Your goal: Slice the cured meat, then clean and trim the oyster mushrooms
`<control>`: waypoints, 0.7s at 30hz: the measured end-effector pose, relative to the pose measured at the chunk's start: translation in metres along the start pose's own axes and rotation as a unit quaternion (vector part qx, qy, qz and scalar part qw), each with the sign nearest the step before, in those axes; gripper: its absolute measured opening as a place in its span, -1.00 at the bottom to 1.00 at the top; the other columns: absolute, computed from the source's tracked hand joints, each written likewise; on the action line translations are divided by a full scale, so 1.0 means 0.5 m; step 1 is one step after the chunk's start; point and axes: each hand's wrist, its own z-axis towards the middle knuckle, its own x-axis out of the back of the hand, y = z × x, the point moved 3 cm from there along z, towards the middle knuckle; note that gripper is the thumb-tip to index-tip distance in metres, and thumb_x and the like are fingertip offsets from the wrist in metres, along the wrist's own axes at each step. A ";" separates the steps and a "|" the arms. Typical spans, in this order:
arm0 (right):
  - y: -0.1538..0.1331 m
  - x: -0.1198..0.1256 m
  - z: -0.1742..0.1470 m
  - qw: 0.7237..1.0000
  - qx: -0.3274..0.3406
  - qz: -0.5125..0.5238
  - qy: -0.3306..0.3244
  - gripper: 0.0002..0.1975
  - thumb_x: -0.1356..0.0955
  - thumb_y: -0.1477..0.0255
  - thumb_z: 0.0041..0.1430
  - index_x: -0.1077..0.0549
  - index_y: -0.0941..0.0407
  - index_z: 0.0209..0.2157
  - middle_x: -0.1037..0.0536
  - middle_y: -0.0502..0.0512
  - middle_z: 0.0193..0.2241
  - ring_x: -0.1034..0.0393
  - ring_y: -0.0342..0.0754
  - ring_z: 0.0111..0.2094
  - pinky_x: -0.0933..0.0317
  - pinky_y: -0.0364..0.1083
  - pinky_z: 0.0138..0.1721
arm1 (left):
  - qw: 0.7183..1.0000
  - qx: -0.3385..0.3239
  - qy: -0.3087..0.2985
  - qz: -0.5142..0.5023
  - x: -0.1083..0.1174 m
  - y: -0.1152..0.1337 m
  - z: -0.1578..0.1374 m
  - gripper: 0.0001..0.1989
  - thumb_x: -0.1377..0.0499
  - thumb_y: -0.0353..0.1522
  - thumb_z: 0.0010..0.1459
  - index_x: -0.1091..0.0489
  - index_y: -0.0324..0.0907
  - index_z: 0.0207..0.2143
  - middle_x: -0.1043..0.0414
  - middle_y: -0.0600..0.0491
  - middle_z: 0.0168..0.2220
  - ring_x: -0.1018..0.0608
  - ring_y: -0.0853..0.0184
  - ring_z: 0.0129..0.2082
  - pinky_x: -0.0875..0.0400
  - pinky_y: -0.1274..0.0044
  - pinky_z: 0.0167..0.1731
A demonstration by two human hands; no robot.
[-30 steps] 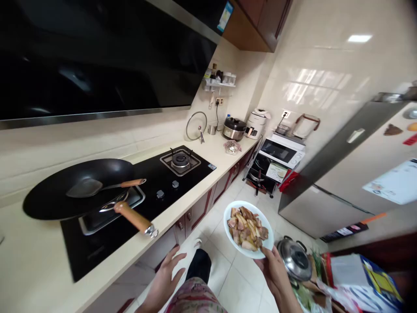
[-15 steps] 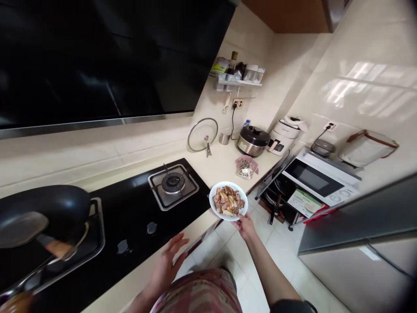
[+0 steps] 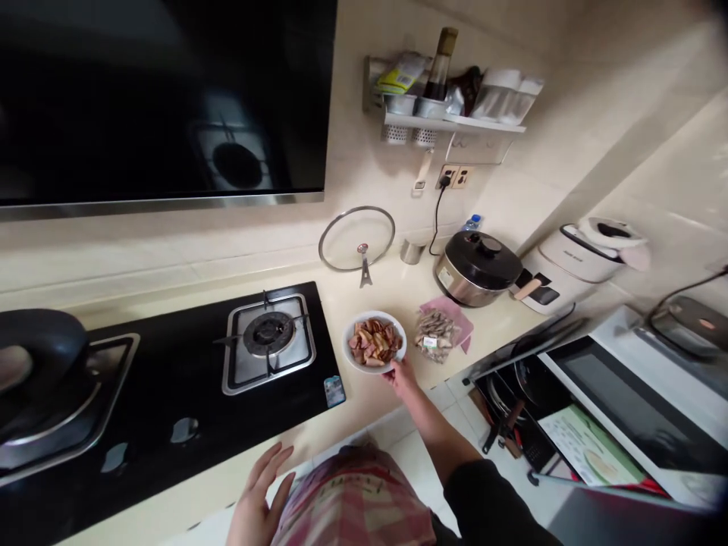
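Observation:
A white bowl (image 3: pixel 346 350) filled with sliced meat (image 3: pixel 375 341) is over the cream counter, just right of the black gas stove. My right hand (image 3: pixel 400 377) grips its near right rim; the fingers under the bowl are partly hidden. Near the counter's front edge my left hand (image 3: pixel 262 489) holds nothing, its fingers apart. To the right of the bowl lies a clear pack (image 3: pixel 437 334) of greyish-brown food on a pink cloth (image 3: pixel 463 322). Whether the bowl rests on the counter, I cannot tell.
A wok (image 3: pixel 39 371) sits on the left burner; the right burner (image 3: pixel 268 334) carries no pan. Behind the bowl a glass lid (image 3: pixel 346 239) leans in a stand. An electric pressure cooker (image 3: pixel 478 269) and an air fryer (image 3: pixel 560 265) stand right. A range hood (image 3: pixel 171 98) hangs above.
My right hand has carried the bowl from beyond the counter's edge to above or onto the counter beside the stove. The view has turned and come closer; my left hand stays open.

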 end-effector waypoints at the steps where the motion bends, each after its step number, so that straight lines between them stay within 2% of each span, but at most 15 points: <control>1: -0.004 0.006 0.005 1.000 -0.005 -0.005 -0.012 -0.58 -0.39 0.46 -0.16 -0.25 0.03 -0.19 -0.50 -0.07 -0.49 -0.42 -0.13 -0.55 -0.34 -0.11 -0.48 | 1.000 0.004 0.000 0.004 -0.014 0.020 0.002 -0.66 -0.11 -0.15 0.06 -0.41 -0.03 -0.11 -0.34 -0.03 0.02 -0.53 0.19 -0.17 -0.46 0.59 -0.62; 4: -0.013 0.051 0.000 0.999 -0.010 -0.020 -0.038 -0.52 -0.44 0.33 -0.17 -0.22 0.02 -0.18 -0.51 -0.07 -0.50 -0.45 -0.12 -0.53 -0.34 -0.13 -0.47 | 0.999 0.018 -0.023 0.012 -0.050 0.066 0.013 -0.65 -0.08 -0.15 0.09 -0.38 -0.02 -0.08 -0.30 -0.04 0.05 -0.55 0.24 -0.26 -0.48 0.55 -0.56; 8: -0.044 0.167 -0.018 1.000 0.025 0.001 -0.001 -0.48 -0.45 0.16 -0.21 -0.21 0.07 -0.25 -0.53 -0.02 -0.53 -0.48 -0.08 -0.48 -0.35 -0.12 -0.41 | 0.998 0.033 -0.040 0.038 -0.090 0.094 0.029 -0.63 -0.06 -0.15 0.11 -0.34 -0.03 -0.04 -0.26 -0.06 0.09 -0.56 0.29 -0.34 -0.49 0.52 -0.51; 12: -0.098 0.255 0.009 0.998 0.047 0.039 0.021 -0.48 -0.47 0.16 -0.28 -0.24 0.08 -0.32 -0.54 -0.03 -0.53 -0.50 -0.07 -0.43 -0.37 -0.07 -0.31 | 0.996 0.003 -0.059 0.066 -0.122 0.120 0.034 -0.66 -0.05 -0.21 0.12 -0.36 -0.04 -0.05 -0.32 -0.03 0.04 -0.54 0.24 -0.18 -0.50 0.48 -0.27; 15: -0.134 0.270 0.059 0.999 0.021 0.027 0.015 -0.50 -0.52 0.25 -0.42 -0.30 0.12 -0.41 -0.53 -0.02 -0.55 -0.49 -0.08 -0.44 -0.38 -0.09 -0.32 | 0.994 -0.011 -0.084 0.074 -0.130 0.143 0.029 -0.66 -0.05 -0.27 0.13 -0.35 -0.02 -0.02 -0.34 0.00 0.02 -0.47 0.23 -0.04 -0.41 0.44 -0.08; 18: -0.171 0.265 0.070 1.000 0.008 -0.008 0.014 -0.54 -0.54 0.30 -0.47 -0.34 0.15 -0.48 -0.51 -0.04 -0.56 -0.46 -0.10 -0.49 -0.38 -0.10 -0.38 | 0.994 0.018 -0.089 0.064 -0.119 0.151 0.011 -0.64 -0.02 -0.31 0.15 -0.31 0.01 0.01 -0.32 0.00 0.04 -0.47 0.24 -0.04 -0.40 0.45 -0.07; 20: -0.202 0.260 0.027 0.998 0.044 -0.044 0.003 -0.60 -0.52 0.30 -0.35 -0.39 0.16 -0.43 -0.51 -0.03 -0.49 -0.45 -0.09 -0.45 -0.37 -0.09 -0.37 | 0.994 0.048 -0.086 0.052 -0.105 0.149 -0.013 -0.63 -0.01 -0.33 0.14 -0.29 0.02 0.02 -0.30 0.00 0.06 -0.46 0.25 -0.04 -0.40 0.45 -0.06; 21: -0.218 0.257 -0.007 0.996 0.067 -0.061 -0.020 -0.63 -0.49 0.29 -0.21 -0.41 0.16 -0.34 -0.52 0.01 -0.39 -0.45 -0.08 -0.37 -0.37 -0.06 -0.32 | 0.993 0.064 -0.085 0.045 -0.096 0.147 -0.028 -0.62 -0.02 -0.35 0.14 -0.29 0.02 0.02 -0.29 0.00 0.06 -0.46 0.25 -0.04 -0.39 0.45 -0.06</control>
